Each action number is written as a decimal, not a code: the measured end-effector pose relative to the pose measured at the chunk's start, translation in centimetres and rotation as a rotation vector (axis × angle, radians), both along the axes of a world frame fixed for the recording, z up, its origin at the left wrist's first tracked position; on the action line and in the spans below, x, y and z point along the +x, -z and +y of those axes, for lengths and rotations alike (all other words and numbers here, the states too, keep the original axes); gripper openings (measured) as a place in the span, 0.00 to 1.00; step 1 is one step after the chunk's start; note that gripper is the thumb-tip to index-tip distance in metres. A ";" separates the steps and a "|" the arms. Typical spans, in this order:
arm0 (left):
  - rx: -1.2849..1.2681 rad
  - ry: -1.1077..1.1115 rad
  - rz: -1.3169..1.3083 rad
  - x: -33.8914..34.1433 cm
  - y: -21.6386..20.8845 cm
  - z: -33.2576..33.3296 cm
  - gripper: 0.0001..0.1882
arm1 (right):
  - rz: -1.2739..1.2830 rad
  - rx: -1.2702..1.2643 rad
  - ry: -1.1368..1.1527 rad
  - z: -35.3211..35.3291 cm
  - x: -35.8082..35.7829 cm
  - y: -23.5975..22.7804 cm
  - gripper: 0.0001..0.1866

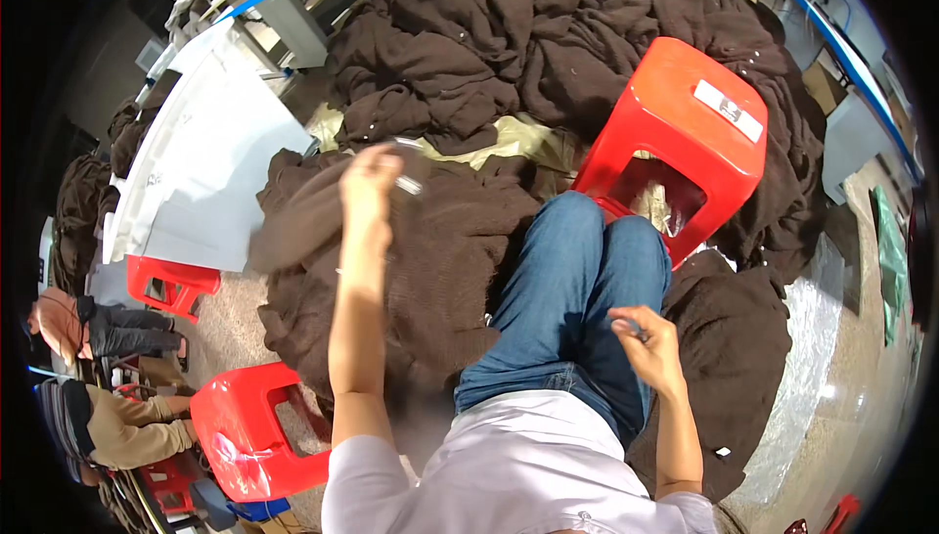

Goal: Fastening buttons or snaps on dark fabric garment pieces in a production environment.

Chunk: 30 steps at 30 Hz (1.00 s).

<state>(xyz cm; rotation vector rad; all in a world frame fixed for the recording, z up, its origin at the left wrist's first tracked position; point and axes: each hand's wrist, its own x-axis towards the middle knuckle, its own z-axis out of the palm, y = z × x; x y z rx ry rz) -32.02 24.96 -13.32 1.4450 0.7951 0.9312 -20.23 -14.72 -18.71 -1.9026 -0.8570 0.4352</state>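
Note:
My left hand point(368, 185) is raised in front of me, closed on a dark brown knit garment point(298, 219). Motion smears the cloth, and a small white label shows beside my fingers. Below it, more brown knitwear point(440, 250) is heaped left of my knees. Over my right thigh, my right hand point(648, 346) has its fingers curled together. Something small and dark seems to sit between thumb and fingers, too small to name. Another brown knit heap point(734, 338) lies to the right of my legs.
A large pile of brown knitwear point(460, 25) with small white tags spreads ahead. An upturned-looking red plastic stool point(685, 94) stands before my knees. White panels point(205, 153) and another red stool point(249, 436) are at left. Clear plastic sheeting point(807, 368) lies right. Other people sit far left.

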 end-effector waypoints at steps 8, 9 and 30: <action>0.125 1.792 0.094 1.6 -4.9 -17.4 0.09 | 0.179 0.450 0.480 -1.0 3.7 0.7 0.11; 0.154 1.842 0.161 1.2 -4.7 -17.4 0.09 | 0.147 0.484 0.525 -1.1 4.2 1.6 0.12; 0.712 0.497 0.327 9.4 -4.9 -2.6 0.11 | -0.546 -0.025 0.258 -5.1 13.1 1.6 0.13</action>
